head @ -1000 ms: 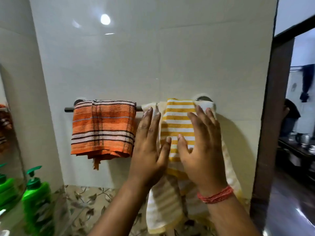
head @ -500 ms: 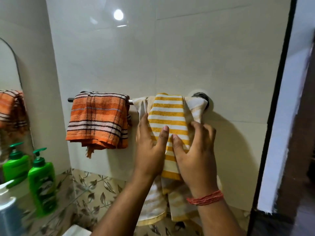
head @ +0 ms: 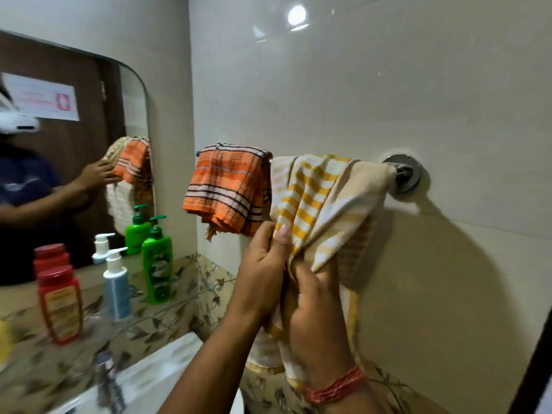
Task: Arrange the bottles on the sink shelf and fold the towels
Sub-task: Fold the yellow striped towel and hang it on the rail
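On the glass shelf at the left stand a red bottle, a white pump bottle and a green pump bottle, in a row below the mirror. An orange towel hangs folded over the rail. Just right of it the yellow towel drapes from the same rail up to the chrome mount. The left hand pinches its bunched edge, and the right hand, touching it, is closed on the cloth lower down.
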Demonstrator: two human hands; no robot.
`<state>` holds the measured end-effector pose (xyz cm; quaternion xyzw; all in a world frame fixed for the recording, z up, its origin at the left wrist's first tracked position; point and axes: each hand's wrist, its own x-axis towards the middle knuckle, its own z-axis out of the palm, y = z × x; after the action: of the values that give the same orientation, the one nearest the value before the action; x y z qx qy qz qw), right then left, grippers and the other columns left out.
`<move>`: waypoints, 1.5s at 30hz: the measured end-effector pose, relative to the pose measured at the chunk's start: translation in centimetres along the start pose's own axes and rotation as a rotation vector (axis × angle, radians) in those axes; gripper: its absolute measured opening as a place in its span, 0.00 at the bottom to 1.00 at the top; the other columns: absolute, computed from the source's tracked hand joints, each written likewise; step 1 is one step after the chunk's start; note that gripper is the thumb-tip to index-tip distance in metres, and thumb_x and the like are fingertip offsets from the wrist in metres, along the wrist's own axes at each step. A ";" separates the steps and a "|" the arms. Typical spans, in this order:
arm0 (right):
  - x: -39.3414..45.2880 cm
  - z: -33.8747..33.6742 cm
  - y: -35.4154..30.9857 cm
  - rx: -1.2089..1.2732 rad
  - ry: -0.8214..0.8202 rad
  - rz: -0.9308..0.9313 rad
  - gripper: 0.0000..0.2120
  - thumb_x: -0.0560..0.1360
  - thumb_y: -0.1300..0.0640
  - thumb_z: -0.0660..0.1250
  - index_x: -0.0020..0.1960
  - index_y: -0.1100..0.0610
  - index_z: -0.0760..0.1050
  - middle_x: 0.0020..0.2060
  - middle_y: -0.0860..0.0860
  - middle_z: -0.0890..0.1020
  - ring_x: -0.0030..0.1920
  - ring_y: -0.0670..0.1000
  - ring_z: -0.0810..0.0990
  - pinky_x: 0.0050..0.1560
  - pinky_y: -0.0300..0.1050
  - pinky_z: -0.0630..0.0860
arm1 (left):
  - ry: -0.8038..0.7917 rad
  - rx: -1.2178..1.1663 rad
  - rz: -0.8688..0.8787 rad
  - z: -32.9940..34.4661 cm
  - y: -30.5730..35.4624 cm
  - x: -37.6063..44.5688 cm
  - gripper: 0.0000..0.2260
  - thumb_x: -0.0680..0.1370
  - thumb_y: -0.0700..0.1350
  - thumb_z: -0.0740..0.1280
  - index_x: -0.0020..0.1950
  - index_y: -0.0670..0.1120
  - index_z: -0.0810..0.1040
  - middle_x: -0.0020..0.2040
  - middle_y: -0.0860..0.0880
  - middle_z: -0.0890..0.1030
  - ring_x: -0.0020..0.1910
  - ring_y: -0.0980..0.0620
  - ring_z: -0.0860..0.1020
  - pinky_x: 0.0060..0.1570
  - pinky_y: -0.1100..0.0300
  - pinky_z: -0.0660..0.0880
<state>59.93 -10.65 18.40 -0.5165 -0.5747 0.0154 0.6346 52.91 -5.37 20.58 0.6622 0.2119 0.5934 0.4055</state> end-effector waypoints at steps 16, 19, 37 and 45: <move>-2.4 -0.3 1.2 0.844 0.079 0.305 0.23 0.72 0.39 0.68 0.63 0.48 0.75 0.59 0.49 0.82 0.61 0.51 0.81 0.58 0.50 0.79 | 0.134 0.134 -0.180 -8.1 0.2 -7.8 0.11 0.80 0.51 0.65 0.59 0.65 0.79 0.54 0.58 0.84 0.54 0.57 0.83 0.50 0.64 0.80; -0.2 1.1 -1.2 0.842 -0.026 0.295 0.32 0.72 0.36 0.67 0.72 0.48 0.69 0.62 0.46 0.80 0.64 0.48 0.79 0.63 0.51 0.77 | 0.055 0.100 -0.213 -9.4 0.9 -9.7 0.11 0.81 0.51 0.65 0.58 0.68 0.80 0.55 0.60 0.84 0.54 0.60 0.82 0.48 0.67 0.78; -11.5 12.3 -14.9 0.417 -0.220 0.142 0.14 0.70 0.45 0.67 0.56 0.39 0.75 0.51 0.35 0.81 0.53 0.33 0.79 0.56 0.29 0.74 | 0.220 -0.117 -0.179 -24.0 6.9 -15.8 0.29 0.70 0.77 0.61 0.64 0.65 0.78 0.64 0.54 0.82 0.64 0.52 0.80 0.67 0.46 0.74; -11.2 12.4 -15.8 0.538 -0.208 0.169 0.16 0.70 0.43 0.67 0.57 0.41 0.76 0.50 0.39 0.84 0.52 0.39 0.82 0.52 0.36 0.80 | 0.295 0.137 0.031 -23.4 9.5 -15.7 0.15 0.79 0.63 0.63 0.55 0.54 0.80 0.50 0.50 0.85 0.50 0.50 0.84 0.48 0.54 0.82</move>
<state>37.81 -17.02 18.67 -0.3714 -0.5670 0.2729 0.6827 25.31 -16.21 17.62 0.5971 0.2988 0.6745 0.3150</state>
